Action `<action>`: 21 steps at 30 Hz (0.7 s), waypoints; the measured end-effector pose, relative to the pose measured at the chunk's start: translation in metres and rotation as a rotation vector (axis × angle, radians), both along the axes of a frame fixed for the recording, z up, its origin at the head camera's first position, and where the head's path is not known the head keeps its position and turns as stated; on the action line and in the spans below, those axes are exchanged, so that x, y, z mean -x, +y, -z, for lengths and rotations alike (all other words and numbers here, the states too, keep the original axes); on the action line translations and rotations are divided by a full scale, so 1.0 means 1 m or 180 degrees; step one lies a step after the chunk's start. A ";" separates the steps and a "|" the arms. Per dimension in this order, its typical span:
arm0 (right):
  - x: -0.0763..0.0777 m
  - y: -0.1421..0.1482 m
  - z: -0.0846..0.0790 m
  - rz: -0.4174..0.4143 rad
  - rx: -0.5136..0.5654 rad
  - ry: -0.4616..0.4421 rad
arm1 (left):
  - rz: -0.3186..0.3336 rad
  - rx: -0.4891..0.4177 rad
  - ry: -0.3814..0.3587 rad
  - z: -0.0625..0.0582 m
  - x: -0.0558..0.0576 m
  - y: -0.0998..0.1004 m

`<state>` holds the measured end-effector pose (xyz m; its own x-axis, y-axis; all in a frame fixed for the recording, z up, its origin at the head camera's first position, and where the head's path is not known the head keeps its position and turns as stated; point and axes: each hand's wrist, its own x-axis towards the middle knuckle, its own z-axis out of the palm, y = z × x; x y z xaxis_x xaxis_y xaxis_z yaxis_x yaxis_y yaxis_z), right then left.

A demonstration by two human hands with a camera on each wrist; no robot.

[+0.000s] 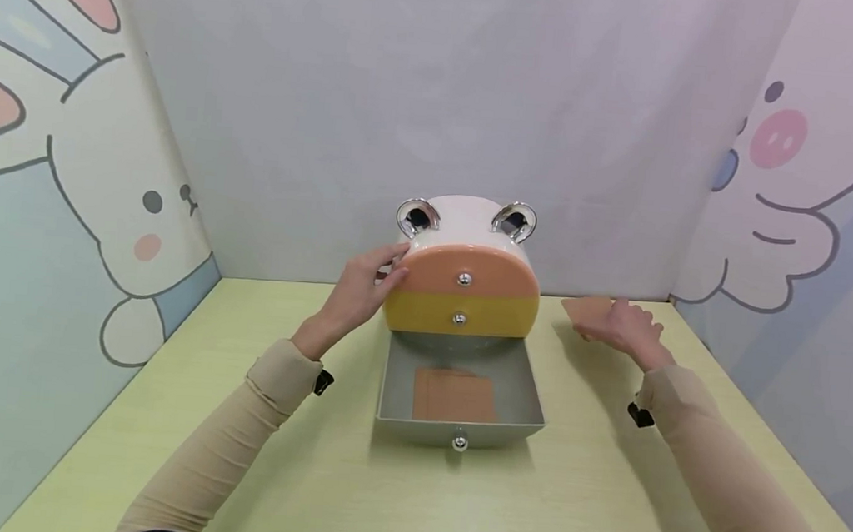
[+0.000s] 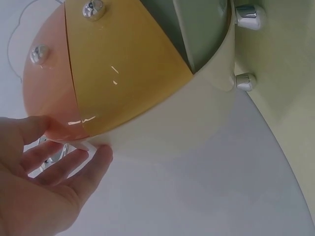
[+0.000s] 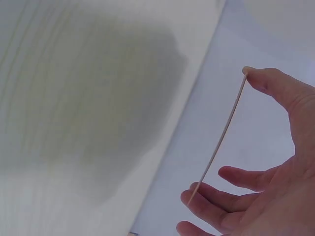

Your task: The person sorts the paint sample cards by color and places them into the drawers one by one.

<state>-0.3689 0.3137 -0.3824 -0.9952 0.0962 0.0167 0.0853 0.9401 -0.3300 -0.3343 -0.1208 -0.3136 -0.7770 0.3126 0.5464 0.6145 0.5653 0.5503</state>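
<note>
A small frog-shaped drawer cabinet [image 1: 468,219] stands at the back of the table, with two silver-ringed eyes on top. Its orange and yellow drawers are closed. The grey-green bottom drawer [image 1: 458,434] is pulled out, and a flat brown piece [image 1: 454,395], like paper or thin card, lies in it. My left hand [image 1: 360,290] touches the cabinet's upper left edge, thumb by the orange drawer front [image 2: 49,98] and fingers along the white side. To the right of the cabinet, my right hand [image 1: 628,328] holds a thin brown card [image 3: 221,135] by opposite edges, between thumb and fingers, above the table.
The pale yellow-green table [image 1: 289,481] runs back to a light grey wall [image 1: 317,124]. Side panels carry cartoon animals, a rabbit [image 1: 124,192] on the left and a pig-nosed figure [image 1: 794,186] on the right. Silver feet [image 2: 248,81] support the cabinet.
</note>
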 end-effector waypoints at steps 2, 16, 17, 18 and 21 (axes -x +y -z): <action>-0.005 -0.004 -0.007 -0.0062 -0.0012 0.0105 | 0.0000 -0.0001 0.0006 0.000 0.000 0.000; -0.040 -0.025 -0.030 -0.0538 -0.0219 0.0589 | -0.0008 -0.0009 0.0005 0.000 -0.001 0.001; -0.043 -0.026 -0.031 -0.0592 -0.0219 0.0604 | -0.0008 -0.0010 0.0003 -0.001 -0.001 0.001; -0.047 -0.027 -0.032 -0.0645 -0.0215 0.0619 | -0.0010 -0.0010 0.0002 -0.001 -0.001 0.001; -0.057 -0.029 -0.035 -0.0804 -0.0192 0.0615 | -0.0019 -0.0019 -0.0008 -0.001 -0.002 0.002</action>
<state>-0.3123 0.2848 -0.3478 -0.9654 -0.1604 0.2058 -0.2120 0.9420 -0.2602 -0.3324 -0.1193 -0.3127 -0.7801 0.3046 0.5464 0.6097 0.5657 0.5552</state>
